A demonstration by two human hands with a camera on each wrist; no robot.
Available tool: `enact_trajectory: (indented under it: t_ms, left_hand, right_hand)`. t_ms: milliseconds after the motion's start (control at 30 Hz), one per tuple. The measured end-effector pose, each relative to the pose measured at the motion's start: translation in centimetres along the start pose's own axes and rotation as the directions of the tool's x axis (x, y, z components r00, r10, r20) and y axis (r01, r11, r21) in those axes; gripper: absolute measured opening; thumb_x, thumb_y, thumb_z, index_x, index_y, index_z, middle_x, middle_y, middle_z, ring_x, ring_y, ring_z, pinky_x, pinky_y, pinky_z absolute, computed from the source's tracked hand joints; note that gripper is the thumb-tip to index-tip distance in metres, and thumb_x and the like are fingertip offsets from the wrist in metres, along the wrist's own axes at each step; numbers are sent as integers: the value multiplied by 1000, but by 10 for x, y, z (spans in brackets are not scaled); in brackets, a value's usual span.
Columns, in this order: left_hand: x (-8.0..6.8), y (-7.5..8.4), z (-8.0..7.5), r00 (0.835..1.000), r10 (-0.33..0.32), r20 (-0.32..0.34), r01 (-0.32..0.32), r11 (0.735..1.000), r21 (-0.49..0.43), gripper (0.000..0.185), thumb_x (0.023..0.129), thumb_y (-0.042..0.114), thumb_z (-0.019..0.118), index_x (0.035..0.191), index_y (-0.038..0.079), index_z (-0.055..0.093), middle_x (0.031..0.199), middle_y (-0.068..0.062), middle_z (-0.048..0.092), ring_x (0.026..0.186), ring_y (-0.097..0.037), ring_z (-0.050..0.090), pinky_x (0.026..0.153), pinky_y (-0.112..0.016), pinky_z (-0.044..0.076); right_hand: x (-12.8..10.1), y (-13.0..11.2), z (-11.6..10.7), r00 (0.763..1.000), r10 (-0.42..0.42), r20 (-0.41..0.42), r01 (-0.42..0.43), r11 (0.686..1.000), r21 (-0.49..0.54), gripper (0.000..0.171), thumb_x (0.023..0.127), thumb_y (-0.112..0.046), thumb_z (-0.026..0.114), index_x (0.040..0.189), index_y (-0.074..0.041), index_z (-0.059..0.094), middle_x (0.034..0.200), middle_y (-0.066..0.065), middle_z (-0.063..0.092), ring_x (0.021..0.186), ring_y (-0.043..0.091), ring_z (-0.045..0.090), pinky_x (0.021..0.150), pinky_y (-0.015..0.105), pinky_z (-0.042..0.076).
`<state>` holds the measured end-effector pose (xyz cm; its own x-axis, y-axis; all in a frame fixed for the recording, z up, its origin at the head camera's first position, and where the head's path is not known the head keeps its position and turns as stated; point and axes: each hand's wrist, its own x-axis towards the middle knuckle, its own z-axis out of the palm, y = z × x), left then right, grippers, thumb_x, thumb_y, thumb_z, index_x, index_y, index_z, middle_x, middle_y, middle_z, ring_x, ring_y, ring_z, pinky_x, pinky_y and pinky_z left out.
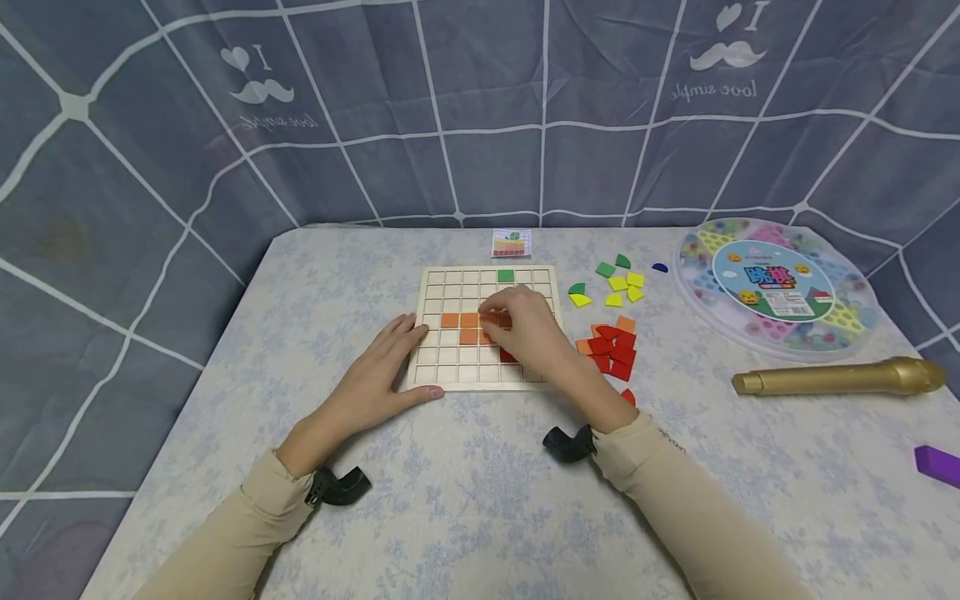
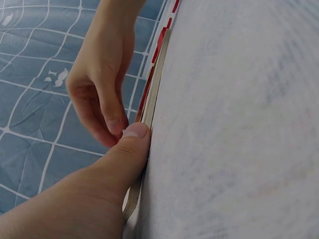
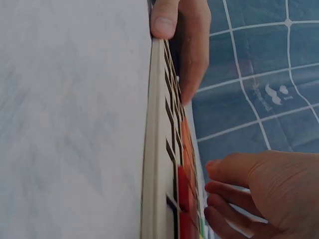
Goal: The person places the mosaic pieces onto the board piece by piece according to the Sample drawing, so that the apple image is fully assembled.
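Note:
A pale wooden grid board (image 1: 487,387) lies on the table. My left hand (image 1: 371,375) rests at its left side, fingers fairly straight along the edge. The left thumb (image 2: 132,144) touches the board's near edge. Over the middle of the grid is my right hand (image 1: 528,329), fingers bent down close to orange square tiles (image 1: 468,337). In the right wrist view the right thumb (image 3: 234,167) and fingertips stand slightly apart, with no tile visible between them. A red tile (image 1: 507,355) and a green tile (image 1: 506,275) sit in the grid. The right hand hides some cells.
Loose red tiles (image 1: 622,354) lie right of the board, with yellow pieces (image 1: 617,284) and green ones behind. A pattern card (image 1: 512,243) lies beyond the board. Farther right are a round plastic case (image 1: 847,292), a gold microphone-shaped stick (image 1: 836,377) and a purple block (image 1: 937,465).

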<state>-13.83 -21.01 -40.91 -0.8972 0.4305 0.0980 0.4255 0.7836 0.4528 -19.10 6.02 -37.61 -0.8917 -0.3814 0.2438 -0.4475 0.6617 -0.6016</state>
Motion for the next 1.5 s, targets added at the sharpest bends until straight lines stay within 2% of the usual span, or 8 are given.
enact_trajectory:
  t_ms: [300,533,800,1100,1500]
  left_hand:
    - [0,0,2,1000,7,-3,-7,1000,3,102,89,57,80,166,10,32,176,-13,21,164,-34,15,125,-64,28]
    - [-1,0,3,1000,3,-4,-3,1000,2,102,89,57,80,166,10,33,176,-14,21,164,-34,15,126,-63,28]
    - [0,0,5,1000,8,0,-8,1000,-5,101,90,57,79,166,10,32,176,-14,21,164,-34,15,126,-64,28]
    - [-1,-1,4,1000,0,6,0,1000,6,102,90,58,79,166,10,32,176,-14,21,164,-34,14,126,-63,28]
    - [0,0,0,1000,7,3,-7,1000,9,102,90,57,79,167,10,31,176,-14,20,164,-34,14,126,-64,27]
  right_hand:
    - [-20,24,-35,994,106,7,-106,994,-2,22,95,-9,77,116,-5,80,118,12,75,109,31,67,95,46,58]
    - [-37,46,-62,988,149,36,-148,988,-34,22,97,-8,73,118,-2,79,119,16,75,108,35,70,95,50,60]
    - [-54,62,-99,956,280,85,-272,957,-99,22,97,-9,74,117,-1,78,111,18,77,103,36,71,93,52,60]
    - [-55,71,-101,927,340,159,-318,937,-145,22,96,-5,76,116,0,78,106,17,78,98,33,68,87,47,59]
    - [-56,74,-113,924,322,205,-290,942,-171,22,96,-6,76,117,-2,79,108,17,77,103,36,66,87,49,58]
